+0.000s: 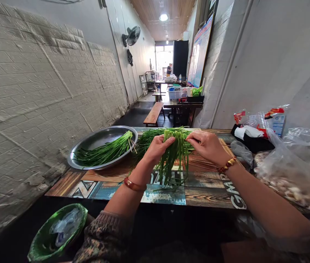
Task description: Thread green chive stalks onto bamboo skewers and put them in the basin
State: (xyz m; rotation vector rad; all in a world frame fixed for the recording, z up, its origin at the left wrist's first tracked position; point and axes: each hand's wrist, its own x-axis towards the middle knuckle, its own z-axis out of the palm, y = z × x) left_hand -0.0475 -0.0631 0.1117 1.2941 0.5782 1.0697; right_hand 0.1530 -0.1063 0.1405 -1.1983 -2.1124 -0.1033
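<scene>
A bunch of green chives hangs folded from my left hand, whose thumb presses across its upper end. On the other side, my right hand is pinched closed around a thin skewer, mostly hidden by the fingers, with its end at the bunch. More chives lie on the wood-patterned table behind my hands. Several loose skewers rest on the table below my right hand. To the left, a metal basin holds chives with skewers through their pale ends.
At the right stand a clear plastic bag of what looks like garlic and a black bag. A green-lined bin is low at the left. Beyond are a bench, another table and a distant person.
</scene>
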